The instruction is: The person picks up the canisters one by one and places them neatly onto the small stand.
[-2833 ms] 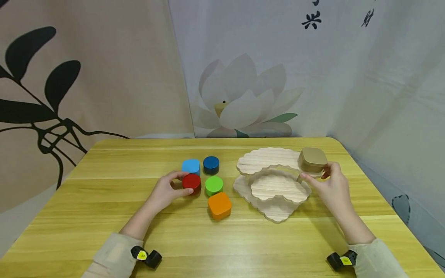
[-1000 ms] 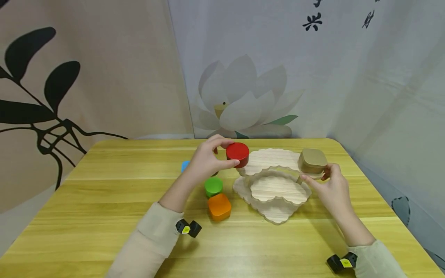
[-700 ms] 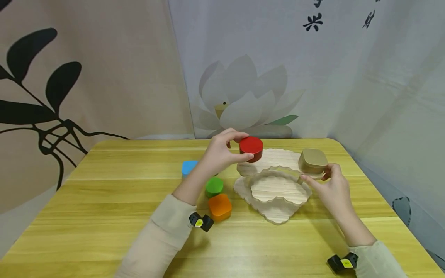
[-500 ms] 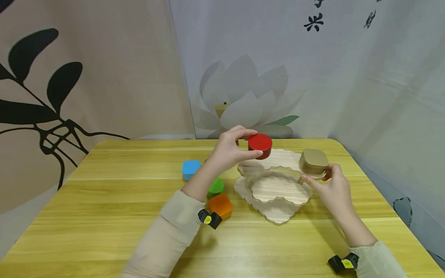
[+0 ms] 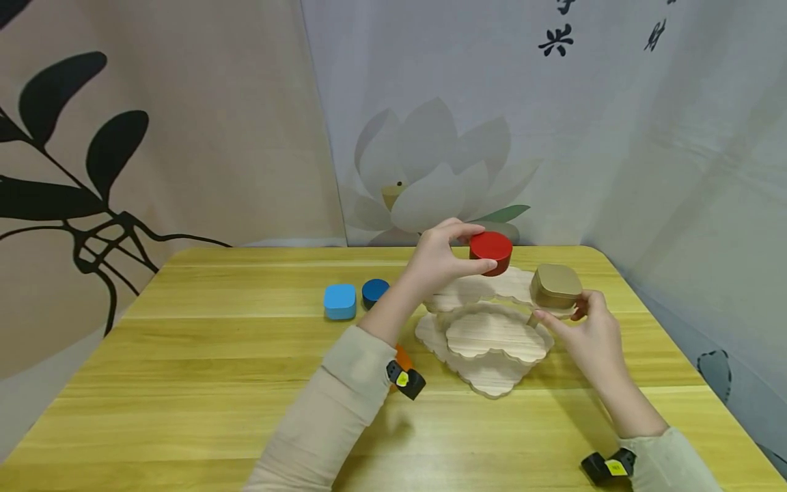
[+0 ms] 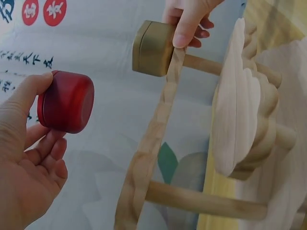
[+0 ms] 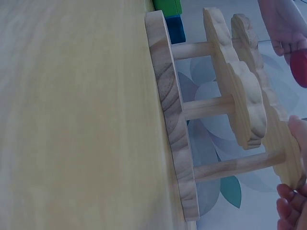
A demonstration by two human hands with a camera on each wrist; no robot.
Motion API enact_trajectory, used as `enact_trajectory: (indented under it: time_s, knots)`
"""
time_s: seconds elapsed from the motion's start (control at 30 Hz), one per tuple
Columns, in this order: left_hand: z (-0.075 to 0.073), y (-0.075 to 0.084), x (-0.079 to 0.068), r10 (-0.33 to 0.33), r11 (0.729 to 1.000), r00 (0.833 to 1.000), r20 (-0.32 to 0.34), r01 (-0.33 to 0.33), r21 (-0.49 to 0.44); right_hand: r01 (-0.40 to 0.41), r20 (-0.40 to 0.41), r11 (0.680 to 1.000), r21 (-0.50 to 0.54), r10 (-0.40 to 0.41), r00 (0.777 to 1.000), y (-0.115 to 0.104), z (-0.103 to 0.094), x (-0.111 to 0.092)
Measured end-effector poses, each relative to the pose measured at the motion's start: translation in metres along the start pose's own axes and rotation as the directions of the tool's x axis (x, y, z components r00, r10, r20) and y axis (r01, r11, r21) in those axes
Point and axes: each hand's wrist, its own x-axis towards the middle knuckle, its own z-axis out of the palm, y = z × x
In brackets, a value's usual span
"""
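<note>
My left hand (image 5: 433, 265) grips a small round red tin (image 5: 490, 250) between thumb and fingers. The red tin is held in the air above the back of a tiered wooden cloud-shaped stand (image 5: 494, 335). On the right end of the stand's top tier sits a square gold tin (image 5: 555, 285). My right hand (image 5: 595, 335) pinches the top tier's right edge beside the gold tin. The left wrist view shows the red tin (image 6: 67, 101) apart from the top tier (image 6: 156, 129). Dowels joining the tiers show in the right wrist view.
Left of the stand are a light blue square tin (image 5: 340, 302) and a dark blue round tin (image 5: 374, 291). My left forearm partly covers an orange tin (image 5: 402, 358). A green tin (image 7: 168, 6) shows only in the right wrist view. A printed curtain hangs behind the table.
My left hand took the red tin from beside the light blue one, lifted it and carried it right over the stand. The right hand has kept its place on the top tier.
</note>
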Motion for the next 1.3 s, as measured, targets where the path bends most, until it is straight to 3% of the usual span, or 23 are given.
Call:
enact_trajectory:
  time_s: [0.17,0.57,1.3]
  knots:
    - [0.011,-0.002,0.006,-0.006,1.0,1.0,0.004,0.006,-0.008,0.001,0.0,1.0,-0.002,-0.001,1.0,0.0,0.0,0.0]
    - [0.032,-0.01,0.014,-0.091,0.996,0.995,0.027,0.092,-0.008,-0.004,0.003,1.0,-0.006,0.004,1.0,-0.001,0.0,0.0]
    - [0.051,-0.022,0.014,-0.136,0.991,0.988,0.075,0.134,0.027,-0.016,0.017,1.0,0.013,0.016,1.0,-0.002,0.0,0.0]
